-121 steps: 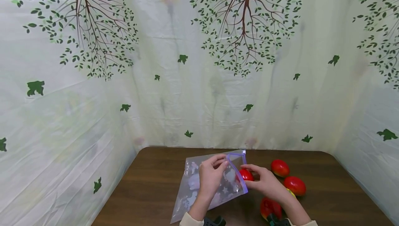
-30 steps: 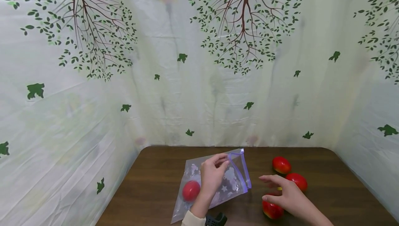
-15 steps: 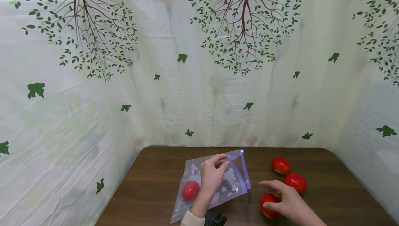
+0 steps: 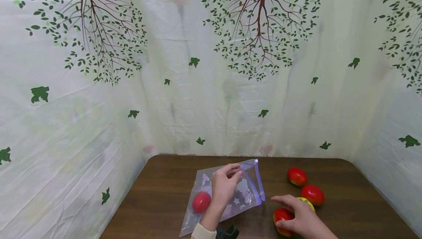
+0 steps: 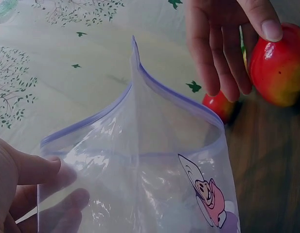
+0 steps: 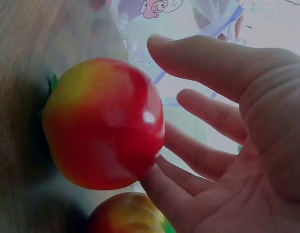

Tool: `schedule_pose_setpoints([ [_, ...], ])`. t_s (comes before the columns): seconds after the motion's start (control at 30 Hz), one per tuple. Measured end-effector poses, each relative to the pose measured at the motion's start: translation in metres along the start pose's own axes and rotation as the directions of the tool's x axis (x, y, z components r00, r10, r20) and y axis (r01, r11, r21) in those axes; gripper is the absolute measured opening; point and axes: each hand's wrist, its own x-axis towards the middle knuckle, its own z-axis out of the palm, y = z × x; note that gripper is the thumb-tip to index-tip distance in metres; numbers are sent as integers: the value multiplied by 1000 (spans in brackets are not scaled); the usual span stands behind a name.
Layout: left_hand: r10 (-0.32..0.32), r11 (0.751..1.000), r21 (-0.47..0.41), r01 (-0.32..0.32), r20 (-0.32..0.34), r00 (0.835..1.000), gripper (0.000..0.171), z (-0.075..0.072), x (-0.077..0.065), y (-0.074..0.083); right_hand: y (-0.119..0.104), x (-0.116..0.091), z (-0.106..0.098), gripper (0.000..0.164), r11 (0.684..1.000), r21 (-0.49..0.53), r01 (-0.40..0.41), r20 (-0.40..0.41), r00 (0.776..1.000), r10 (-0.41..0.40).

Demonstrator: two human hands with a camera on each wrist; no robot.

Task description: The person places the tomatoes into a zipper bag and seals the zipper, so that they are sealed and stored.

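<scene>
My left hand (image 4: 225,186) pinches the edge of a clear zip bag (image 4: 242,191) with purple trim, thumb on one side and fingers behind the film. The bag lies on the table with its mouth gaping to the right, as the left wrist view also shows. Inside it, at the lower left end, sits a red fruit (image 4: 201,202). My right hand (image 4: 301,215) hovers around a shiny red-and-yellow fruit (image 6: 103,124) with a bit of green leaf. Its fingers are spread; the thumb stands apart from the skin in the right wrist view.
Two more red fruits, one farther back (image 4: 297,176) and one nearer (image 4: 312,195), lie right of the bag. A yellow fruit (image 4: 307,201) with green marks shows behind my right hand. The brown table (image 4: 158,191) ends at a tree-printed curtain (image 4: 230,122).
Four seconds ago my right hand held a red fruit in the bag's mouth; that fruit now lies deep inside. The right hand has moved right, down to another fruit. My left hand stays.
</scene>
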Motion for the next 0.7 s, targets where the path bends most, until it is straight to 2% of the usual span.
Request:
schedule_pose_setpoints([
  [0.2, 1, 1000, 1, -1, 4, 1000, 18, -1, -1, -1, 2, 0, 2, 64, 999, 16, -44, 77, 996, 43],
  [0.43, 3, 1000, -3, -3, 5, 1000, 18, -1, -1, -1, 4, 0, 6, 64, 997, 11, -80, 125, 989, 78],
  [0.7, 11, 1000, -2, -11, 2, 1000, 18, -1, -1, -1, 4, -1, 8, 63, 980, 95, -176, 180, 971, 157],
])
